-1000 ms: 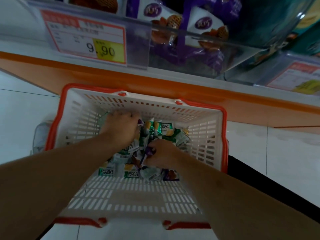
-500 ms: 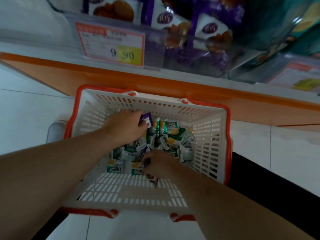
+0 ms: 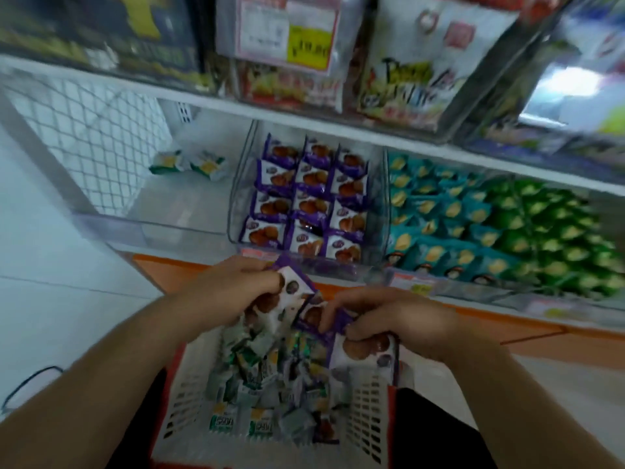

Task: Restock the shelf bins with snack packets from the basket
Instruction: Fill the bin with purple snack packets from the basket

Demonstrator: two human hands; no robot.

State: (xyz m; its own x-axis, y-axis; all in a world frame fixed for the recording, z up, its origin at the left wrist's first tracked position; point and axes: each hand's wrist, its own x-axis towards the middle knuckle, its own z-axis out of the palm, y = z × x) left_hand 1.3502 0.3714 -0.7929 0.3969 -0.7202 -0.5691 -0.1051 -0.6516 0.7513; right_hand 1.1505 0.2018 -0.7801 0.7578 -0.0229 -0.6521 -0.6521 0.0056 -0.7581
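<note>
While both hands hover above the basket, each is clenched round purple snack packets. Curled fingers (image 3: pixel 270 282) of the left hand (image 3: pixel 230 292) pinch a purple-and-white packet (image 3: pixel 291 289) by its upper end, so that it hangs tilted between the two hands. Beside it, the right hand (image 3: pixel 392 319) grips a small bunch of the same purple packets (image 3: pixel 365 350); one white face with a brown biscuit picture shows below the fingers, and another purple edge pokes out toward the left hand. The two handfuls are just beside each other, possibly touching; the blur does not let me tell.

Below the hands stands a white slotted basket (image 3: pixel 368 418) with a red rim, and loose green-and-white packets (image 3: pixel 257 387) lie heaped across its bottom, thicker toward the far wall.

Past the basket's far edge runs the lowest shelf with an orange front strip (image 3: pixel 189 275). On it, a clear bin (image 3: pixel 240 184) holds rows of purple biscuit packets standing in three columns. Left of that bin, a wider clear bin (image 3: pixel 152 228) holds two green-and-white packets (image 3: pixel 189 164) near its back. Right of the purple bin lie teal packets (image 3: pixel 436 225) and, farther right, green ones (image 3: pixel 558 238). On the upper shelf stand larger bags behind a yellow price tag (image 3: pixel 307 45).
</note>
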